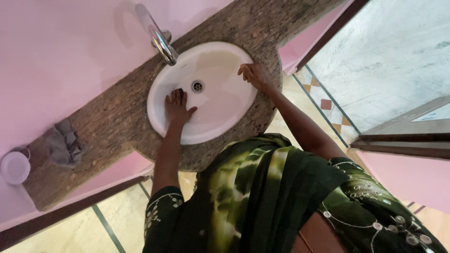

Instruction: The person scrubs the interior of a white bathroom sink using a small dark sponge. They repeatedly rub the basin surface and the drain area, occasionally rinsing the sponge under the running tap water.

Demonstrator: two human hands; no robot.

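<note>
White oval sink (220,110) in granite counter (117,117)

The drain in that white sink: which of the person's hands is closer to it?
The left. The left hand lies flat inside the sink, just beside the drain. The right hand rests on the basin's rim, farther off across the bowl.

A crumpled grey cloth (64,143) is seen near the left end of the granite counter (112,107). A white round lid (15,167) is seen at that end's edge. A chrome tap (158,35) is mounted at the counter's back edge.
</note>
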